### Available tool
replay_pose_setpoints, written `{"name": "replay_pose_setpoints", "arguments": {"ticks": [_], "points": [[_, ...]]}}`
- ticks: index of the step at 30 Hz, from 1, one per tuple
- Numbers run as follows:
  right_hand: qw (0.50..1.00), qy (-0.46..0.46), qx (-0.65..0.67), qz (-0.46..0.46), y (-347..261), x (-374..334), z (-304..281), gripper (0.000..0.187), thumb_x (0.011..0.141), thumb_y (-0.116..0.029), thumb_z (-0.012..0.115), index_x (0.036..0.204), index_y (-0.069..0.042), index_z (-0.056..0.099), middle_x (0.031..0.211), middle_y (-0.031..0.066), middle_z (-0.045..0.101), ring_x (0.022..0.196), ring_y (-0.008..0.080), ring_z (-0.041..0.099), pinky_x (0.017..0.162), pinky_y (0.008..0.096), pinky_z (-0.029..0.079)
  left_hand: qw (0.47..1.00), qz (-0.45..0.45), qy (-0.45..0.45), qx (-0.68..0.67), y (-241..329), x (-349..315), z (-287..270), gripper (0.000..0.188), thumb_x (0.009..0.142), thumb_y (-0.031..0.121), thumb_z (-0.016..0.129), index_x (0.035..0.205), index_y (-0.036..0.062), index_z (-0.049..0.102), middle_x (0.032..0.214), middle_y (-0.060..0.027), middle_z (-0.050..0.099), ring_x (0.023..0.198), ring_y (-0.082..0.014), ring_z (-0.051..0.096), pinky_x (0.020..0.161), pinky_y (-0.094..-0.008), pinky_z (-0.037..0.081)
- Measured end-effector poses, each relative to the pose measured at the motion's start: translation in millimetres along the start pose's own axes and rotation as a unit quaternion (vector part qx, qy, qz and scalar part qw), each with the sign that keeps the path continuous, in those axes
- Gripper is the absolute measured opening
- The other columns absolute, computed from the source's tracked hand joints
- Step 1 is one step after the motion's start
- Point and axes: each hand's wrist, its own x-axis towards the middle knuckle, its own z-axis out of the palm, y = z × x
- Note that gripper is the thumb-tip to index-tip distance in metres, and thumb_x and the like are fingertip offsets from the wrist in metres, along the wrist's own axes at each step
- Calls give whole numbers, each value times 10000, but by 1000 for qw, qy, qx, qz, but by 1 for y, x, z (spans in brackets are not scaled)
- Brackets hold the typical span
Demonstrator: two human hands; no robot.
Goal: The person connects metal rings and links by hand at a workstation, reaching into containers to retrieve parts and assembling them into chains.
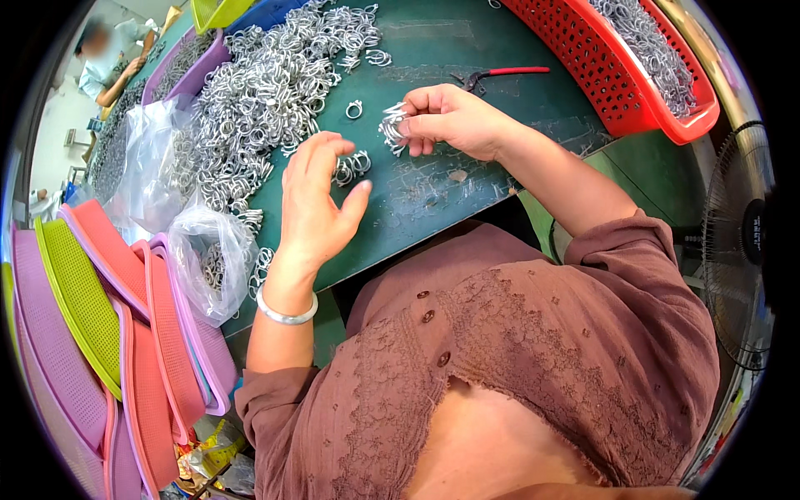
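My right hand is closed around a small bunch of silvery metal rings, pinched between thumb and fingers above the green table. My left hand is open, its thumb apart from the bent fingers. Just beyond its palm a few metal rings show, partly hidden by the fingers; I see no grip on them. A single ring with a small tab lies on the table between the hands and the large heap of similar rings at the left.
Red-handled pliers lie beyond my right hand. A red perforated basket of rings stands at right, near a fan. At left are a clear plastic bag, stacked coloured baskets and a purple basket. Another person sits far left.
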Motion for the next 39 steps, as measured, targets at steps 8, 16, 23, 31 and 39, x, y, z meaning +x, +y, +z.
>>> {"name": "replay_pose_setpoints", "arguments": {"ticks": [8, 16, 23, 31, 39], "points": [[998, -34, -10, -48, -3, 0, 22, 111, 811, -110, 527, 759, -16, 557, 673, 1, 544, 606, 63, 505, 559, 193, 406, 847, -268, -37, -457, 8, 3, 17, 148, 806, 50, 571, 934, -21, 546, 801, 0, 567, 698, -39, 498, 620, -176, 418], [994, 2, -88, -57, -3, -1, 35, 127, 826, -129, 531, 796, -12, 568, 697, -10, 543, 631, 53, 496, 570, 191, 401, 814, -265, 57, -513, 10, -5, 28, 139, 793, 25, 577, 925, 0, 544, 830, -8, 563, 717, -53, 508, 648, -179, 413], [990, 10, -88, -113, -11, 3, 24, 223, 839, -109, 507, 1026, 10, 523, 811, 9, 555, 693, 57, 501, 615, 202, 418, 807, -264, 73, -523, 4, -8, 26, 140, 795, 0, 558, 933, 3, 534, 834, -11, 560, 724, -60, 521, 648, -180, 424], [990, -40, -109, -77, -10, 6, 24, 234, 843, -103, 504, 1050, -2, 545, 825, 10, 581, 663, 60, 509, 587, 203, 424, 764, -291, 58, -573, 4, -11, 20, 165, 833, 40, 489, 993, 4, 506, 893, -88, 593, 761, -156, 590, 652, -255, 476], [997, -26, -54, -42, -10, 5, 31, 162, 810, -93, 516, 924, 15, 560, 721, 28, 576, 595, 69, 527, 523, 198, 424, 751, -324, 51, -573, 3, -13, 16, 138, 847, 103, 478, 953, 26, 521, 773, -54, 575, 619, -115, 535, 565, -217, 434]]}}
